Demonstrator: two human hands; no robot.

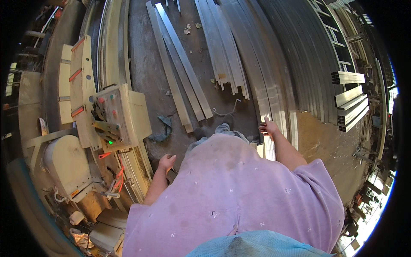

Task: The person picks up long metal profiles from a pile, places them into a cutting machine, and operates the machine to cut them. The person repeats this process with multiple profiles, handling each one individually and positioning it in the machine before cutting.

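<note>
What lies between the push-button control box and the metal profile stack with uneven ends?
Long, narrow metal bars lie on the dark floor there, as the head view shows.

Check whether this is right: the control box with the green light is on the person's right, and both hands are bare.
Wrong side: the control box with the green light is on the person's left, as the head view shows. The left hand and right hand are indeed bare.

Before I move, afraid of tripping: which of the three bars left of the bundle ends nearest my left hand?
The leftmost bar; its end reaches past the other two toward your left hand.
</note>
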